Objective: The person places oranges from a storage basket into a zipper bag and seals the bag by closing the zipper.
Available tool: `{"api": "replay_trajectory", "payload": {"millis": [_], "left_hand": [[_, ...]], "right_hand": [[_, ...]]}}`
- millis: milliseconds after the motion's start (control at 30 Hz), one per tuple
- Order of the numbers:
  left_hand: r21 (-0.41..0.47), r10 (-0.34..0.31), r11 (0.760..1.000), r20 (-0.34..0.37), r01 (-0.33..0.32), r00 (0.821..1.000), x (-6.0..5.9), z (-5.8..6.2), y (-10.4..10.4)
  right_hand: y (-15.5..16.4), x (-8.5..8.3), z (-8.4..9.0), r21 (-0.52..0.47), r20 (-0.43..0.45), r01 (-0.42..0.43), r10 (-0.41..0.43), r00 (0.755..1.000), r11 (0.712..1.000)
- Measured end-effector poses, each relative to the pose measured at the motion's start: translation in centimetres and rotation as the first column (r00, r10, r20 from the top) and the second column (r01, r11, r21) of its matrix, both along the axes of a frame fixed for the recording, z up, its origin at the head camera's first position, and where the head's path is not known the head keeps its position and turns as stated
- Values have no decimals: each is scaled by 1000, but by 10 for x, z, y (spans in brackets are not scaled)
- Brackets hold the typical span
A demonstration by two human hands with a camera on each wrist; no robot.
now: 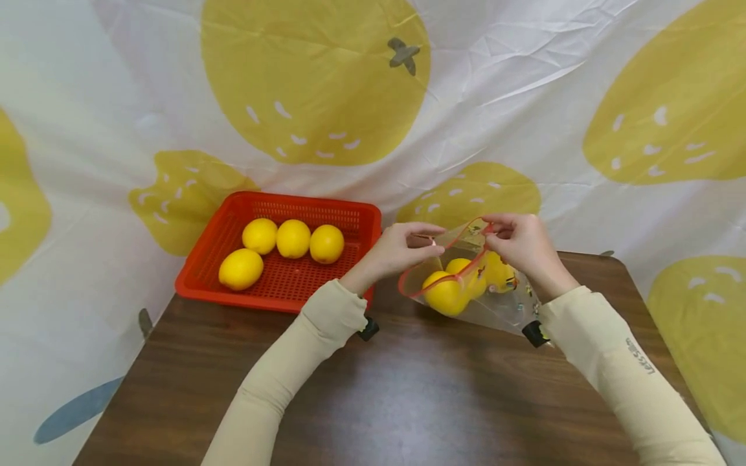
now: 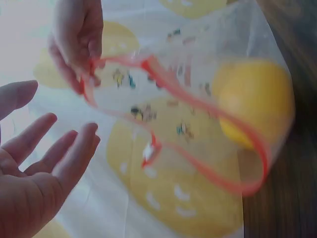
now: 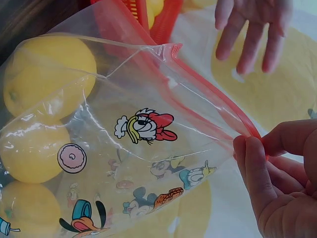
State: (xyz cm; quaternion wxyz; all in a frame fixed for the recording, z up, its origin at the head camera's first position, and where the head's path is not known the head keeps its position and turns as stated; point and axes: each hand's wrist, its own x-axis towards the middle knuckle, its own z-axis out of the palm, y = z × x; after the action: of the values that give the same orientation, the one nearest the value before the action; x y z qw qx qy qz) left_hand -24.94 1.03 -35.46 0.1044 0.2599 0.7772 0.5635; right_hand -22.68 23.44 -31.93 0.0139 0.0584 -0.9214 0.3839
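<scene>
The right hand (image 1: pixel 521 244) pinched the zip bag (image 1: pixel 484 285) rim; the left hand (image 1: pixel 402 249) hovered open — best pinch the opposite rim, keeping lemons (image 1: pixel 445 292) seated.

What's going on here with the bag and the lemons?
A person sits at a brown table with a clear zip bag printed with cartoons. The right hand pinches the bag's red zip edge; the left hand is open beside the mouth, not gripping it in the wrist views. The bag's mouth is open, and three lemons lie inside. Four more lemons sit in a red basket to the left.
</scene>
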Motion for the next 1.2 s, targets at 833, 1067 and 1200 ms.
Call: {"api": "replay_trajectory", "payload": {"millis": [833,1067,1200], "left_hand": [[-372,328,831,-271,-413,905,-20,-21,-160],[-395,426,759,-298,-517,854,-18,-35,-203],[-424,498,697,-293,-578,816,-16,-44,-223]], "right_hand": [[3,0,-4,54,-103,-22,27,994,998],[5,2,-3,79,-116,-42,51,992,996],[6,2,-3,85,-112,-41,51,992,996]]}}
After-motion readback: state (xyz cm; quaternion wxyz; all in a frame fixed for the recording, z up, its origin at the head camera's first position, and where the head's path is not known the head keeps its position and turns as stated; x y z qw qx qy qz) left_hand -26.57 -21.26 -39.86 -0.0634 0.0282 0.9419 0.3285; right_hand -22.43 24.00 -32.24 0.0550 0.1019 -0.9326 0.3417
